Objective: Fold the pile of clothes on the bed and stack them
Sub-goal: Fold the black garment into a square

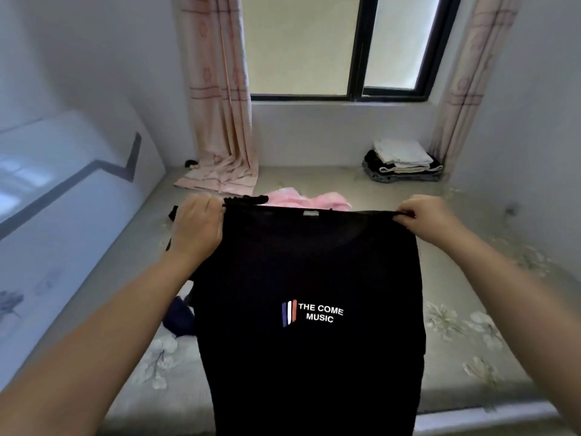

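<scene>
A black T-shirt (309, 309) is held up over the middle of the bed (471, 278), stretched flat between both hands, print side toward the camera, its hem hanging down out of view at the near edge. The top left corner is gripped by the left hand (196, 226), fingers curled round the cloth; the top right corner is pinched by the right hand (427, 217), fingers (405, 215) pressed together on the seam. Judged from this, the step in hand is the opening-out of one garment before folding. Next, the shirt would likely need laying flat on the bed, then folding. Just beyond the shirt, a pink garment (309, 199) is seen unfolded, and a dark blue piece (179, 319) lies by the left forearm. A folded stack (404, 162) sits at the far right corner, under the window (339, 48).
</scene>
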Demonstrator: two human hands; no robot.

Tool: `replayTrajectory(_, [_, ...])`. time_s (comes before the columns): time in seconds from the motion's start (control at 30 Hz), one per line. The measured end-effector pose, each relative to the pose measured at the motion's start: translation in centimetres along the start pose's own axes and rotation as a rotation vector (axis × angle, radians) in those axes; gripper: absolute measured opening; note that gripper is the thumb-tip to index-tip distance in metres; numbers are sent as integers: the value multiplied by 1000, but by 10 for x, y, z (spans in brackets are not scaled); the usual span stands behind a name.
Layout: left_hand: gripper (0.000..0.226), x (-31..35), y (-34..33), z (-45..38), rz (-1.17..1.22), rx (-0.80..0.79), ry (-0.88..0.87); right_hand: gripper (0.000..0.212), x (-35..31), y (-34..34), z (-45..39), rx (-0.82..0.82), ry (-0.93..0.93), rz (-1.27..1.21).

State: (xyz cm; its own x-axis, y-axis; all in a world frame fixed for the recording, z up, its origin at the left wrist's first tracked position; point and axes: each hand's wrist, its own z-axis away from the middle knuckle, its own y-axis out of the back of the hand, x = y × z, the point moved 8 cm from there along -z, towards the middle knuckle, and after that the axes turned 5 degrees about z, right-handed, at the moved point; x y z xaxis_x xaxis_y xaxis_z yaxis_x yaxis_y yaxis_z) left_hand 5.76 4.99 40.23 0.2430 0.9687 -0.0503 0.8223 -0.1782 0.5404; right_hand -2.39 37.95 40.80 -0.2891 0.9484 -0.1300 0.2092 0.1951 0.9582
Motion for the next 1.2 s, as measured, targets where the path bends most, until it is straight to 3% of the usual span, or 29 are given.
replayTrajectory(0.3, [22, -21, -168, 50, 6, -286, 62, 22, 47, -175, -72, -131, -127, -68])
replayTrajectory(0.6, [26, -72, -360, 84, -24, -575, 191, 18, 84, -341, -194, -333, 23, -175])
replayTrajectory(0.8, [12, -101, -448, 101, -135, -615, 75, 21, 95, -427, -258, -289, -80, -149])
replayTrajectory(0.93, [21, -128, -515, 112, -247, -692, 82, 24, 95, -482, -289, -230, -130, -75])
replayTrajectory(1.0, [13, -139, -552, 123, -237, -717, 109, 25, 96, -511, -305, -223, -150, -29])
replayTrajectory(1.1, [7, -151, -601, 143, -158, -806, 315, 24, 97, -554, -324, -224, -210, -2])
replayTrajectory(1.2, [49, -158, -638, 186, -15, -951, 638, 29, 93, -601, -320, -361, -238, 9])
